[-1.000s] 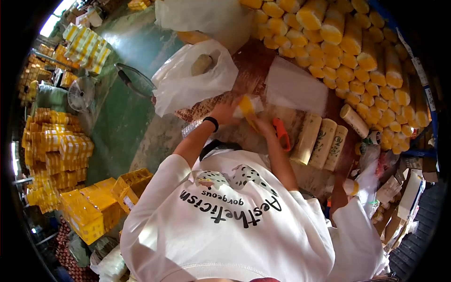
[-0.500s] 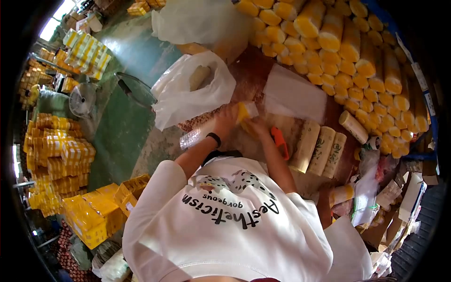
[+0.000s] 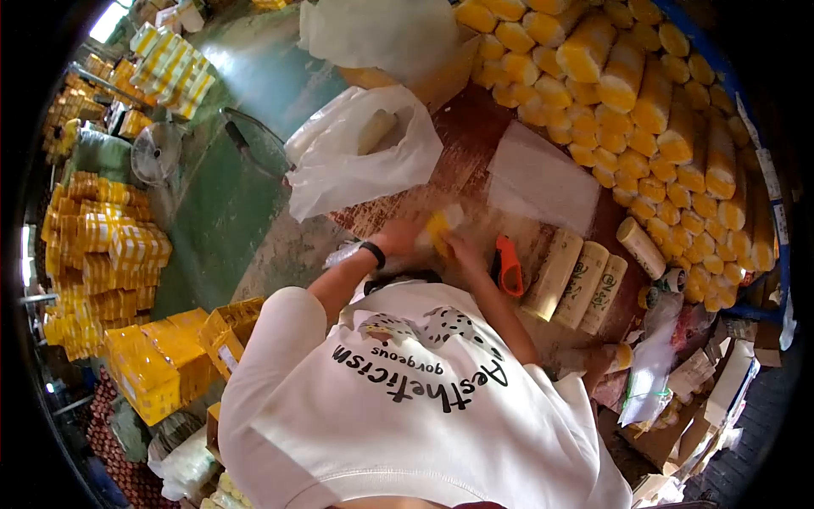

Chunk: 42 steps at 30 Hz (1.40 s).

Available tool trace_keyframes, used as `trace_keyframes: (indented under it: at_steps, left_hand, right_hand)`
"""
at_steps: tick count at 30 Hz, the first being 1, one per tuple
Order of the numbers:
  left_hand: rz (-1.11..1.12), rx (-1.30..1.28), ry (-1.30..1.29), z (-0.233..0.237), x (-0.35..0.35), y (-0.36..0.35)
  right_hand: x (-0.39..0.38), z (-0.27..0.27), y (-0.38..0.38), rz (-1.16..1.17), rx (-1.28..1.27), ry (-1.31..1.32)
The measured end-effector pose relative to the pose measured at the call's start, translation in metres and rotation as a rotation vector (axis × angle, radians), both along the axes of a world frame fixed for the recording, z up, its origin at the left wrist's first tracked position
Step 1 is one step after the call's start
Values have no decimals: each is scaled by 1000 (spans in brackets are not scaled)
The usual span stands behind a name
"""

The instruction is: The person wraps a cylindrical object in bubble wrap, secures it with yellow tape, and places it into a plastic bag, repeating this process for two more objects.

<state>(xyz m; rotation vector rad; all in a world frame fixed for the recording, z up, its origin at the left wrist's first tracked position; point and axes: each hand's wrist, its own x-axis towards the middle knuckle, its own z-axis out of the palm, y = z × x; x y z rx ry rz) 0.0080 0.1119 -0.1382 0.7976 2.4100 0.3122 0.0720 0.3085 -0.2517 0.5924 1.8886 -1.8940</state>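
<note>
My left hand (image 3: 398, 237), with a black band at its wrist, is closed round a clear-wrapped roll (image 3: 342, 254). Yellow and white material (image 3: 441, 229) shows at the roll's far end. My right hand (image 3: 460, 253) is closed at the yellow part; motion blurs its fingers. To the right of it an orange-red tool (image 3: 508, 265) lies on the worn reddish board. Several pale rolls with black writing (image 3: 581, 286) lie side by side farther right.
A white plastic bag (image 3: 365, 153) with a roll inside stands ahead. A white sheet (image 3: 543, 178) lies right of it. Yellow-ended rolls (image 3: 623, 76) are stacked at the upper right, yellow-taped boxes (image 3: 161, 365) at the left. A blurred arm (image 3: 599, 363) shows at the lower right.
The view has shifted, so the surroundings sit a little lower and farther right. The yellow end between my hands has tilted and sits lower; both hands stay at the roll.
</note>
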Motion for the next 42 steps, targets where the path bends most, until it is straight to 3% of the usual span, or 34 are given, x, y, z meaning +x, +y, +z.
trace_keyframes:
  at_steps: [2, 4, 5, 6, 7, 10, 13, 16, 19, 22, 25, 28, 30, 36, 38, 39, 41, 42]
  left_hand:
    - [-83, 14, 436, -40, -7, -10]
    - [-18, 119, 409, -39, -6, -10]
    - [13, 171, 400, -37, -7, -8]
    - [-6, -68, 661, -71, 1, -3]
    - [51, -39, 603, -66, 6, -1]
    - [142, 42, 515, -41, 15, 2]
    - [107, 65, 577, -37, 19, 0]
    - [53, 50, 568, -35, 16, 1]
    - [8, 31, 555, -35, 22, 1]
    - [-21, 25, 586, -34, 23, 1]
    - [-35, 41, 554, -33, 22, 4]
    - [-30, 94, 590, -40, 22, 4]
    - [-64, 63, 618, -41, 24, 3]
    - [-144, 46, 730, -34, 26, 1]
    - [-161, 46, 728, -35, 25, 2]
    - [-168, 46, 725, -36, 25, 3]
    - [-188, 13, 668, -28, 27, 3]
    - [-198, -5, 643, -25, 27, 4]
  right_hand:
    - [-25, 34, -13, 27, 96, -18]
    - [-57, 77, -22, 133, 267, -50]
    - [-72, 48, -26, 86, 213, -35]
    - [-84, -5, -27, 37, 158, -21]
    - [-90, -34, -26, -15, 102, -9]
    - [-82, 5, 1, 74, -575, -269]
    - [-69, -9, 34, -87, -918, -470]
    - [-40, -4, 39, -220, -884, -459]
    - [-12, -11, 26, -339, -1094, -473]
    - [1, -14, 20, -391, -1061, -431]
    - [6, -23, 25, -258, -1150, -410]
    - [16, -36, 19, -417, -1006, -522]
    - [25, -37, 21, -293, -943, -386]
    - [56, -21, 9, -214, -697, -109]
    - [64, -50, 11, -310, -767, -151]
    - [67, -98, 20, -436, -890, -284]
    - [84, -121, 17, -484, -884, -308]
    - [97, -109, 7, -404, -755, -193]
